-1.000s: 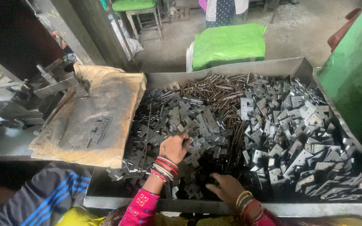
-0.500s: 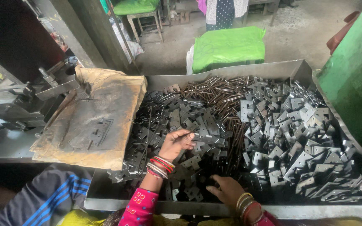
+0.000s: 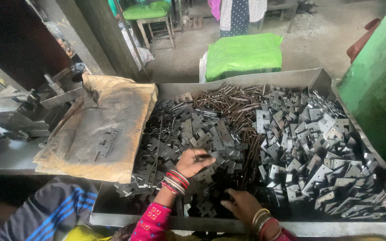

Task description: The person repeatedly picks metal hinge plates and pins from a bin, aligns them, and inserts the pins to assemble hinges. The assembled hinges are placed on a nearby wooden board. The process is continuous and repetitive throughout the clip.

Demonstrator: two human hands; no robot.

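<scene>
A wide metal tray [image 3: 246, 79] holds heaps of dark hinge plates [image 3: 188, 129], thin brown pins [image 3: 233, 100] and lighter grey plates [image 3: 322, 147]. My left hand [image 3: 194, 161], with red and gold bangles on its wrist, reaches into the dark plates and its fingers curl around one of them. My right hand [image 3: 243, 205] lies palm down on the plates near the tray's front edge, fingers apart and touching the pieces.
A worn brown pad [image 3: 103, 129] with a flat hinge [image 3: 108, 143] on it overlaps the tray's left side. A grey metal jig [image 3: 36, 107] stands left of it. Green-covered stools [image 3: 244, 53] stand behind, and a green machine [image 3: 376, 89] is at the right.
My left hand has slid slightly toward me and its fingers have curled onto a dark plate. My right hand has barely moved.
</scene>
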